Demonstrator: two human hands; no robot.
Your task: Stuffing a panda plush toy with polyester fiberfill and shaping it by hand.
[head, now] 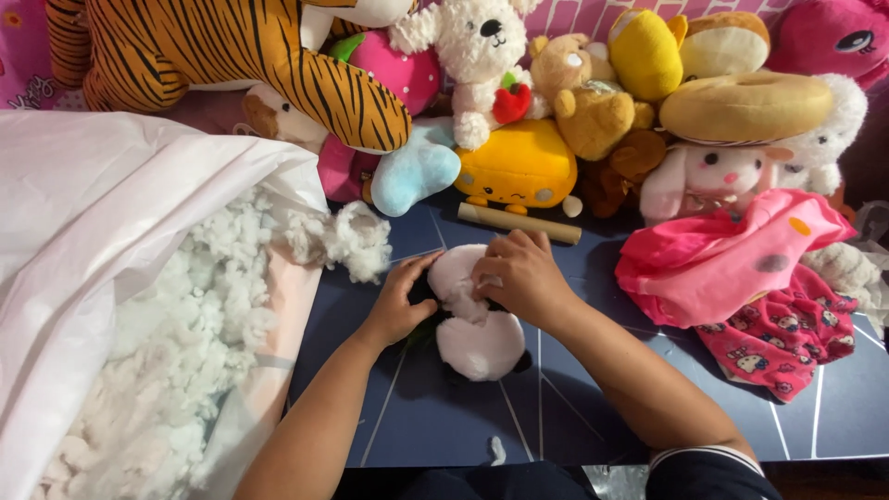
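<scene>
Under both gripping hands, left hand (400, 301) and right hand (521, 275), the pale plush toy (480, 344) lies half hidden.

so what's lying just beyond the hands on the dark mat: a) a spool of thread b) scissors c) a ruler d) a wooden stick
d: a pale wooden stick lies across the mat just past the right hand, in front of the yellow plush.

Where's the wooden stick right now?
In the head view, the wooden stick lies on the dark blue table just beyond the right hand, in front of the yellow plush.
</scene>
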